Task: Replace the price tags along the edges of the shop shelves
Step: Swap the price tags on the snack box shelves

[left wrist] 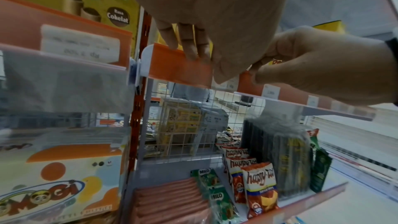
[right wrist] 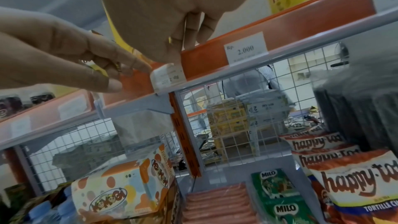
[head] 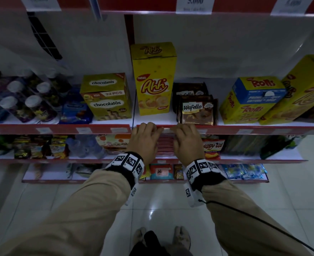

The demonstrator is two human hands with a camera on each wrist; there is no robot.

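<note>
- while both hands work at the red edge strip (head: 226,129) of the middle shelf, the left hand (head: 143,140) rests its fingers over the strip's top lip, forefinger stretched toward the tag and touching nothing but the strip as far as i can tell.
- the right hand (head: 186,143) sits just beside it, fingers curled over the lip; in the right wrist view its thumb and fingertips (right wrist: 172,52) press on a small white price tag (right wrist: 169,77).
- that tag sits crooked and curled in the clear holder rail, printed side seeming upside down, between the two hands and below the yellow snack box (head: 153,78).
- a second tag (right wrist: 245,48), reading 2.000, sits flat in the rail just to the right, under the brown wafer packs (head: 197,109).
- judged from this, the step in hand is working one tag in or out of the rail; which of the two i cannot tell.
- the next move calls for a firm pinch on the paper's edge and a steady slide along the rail, so the tag does not crumple.
</note>
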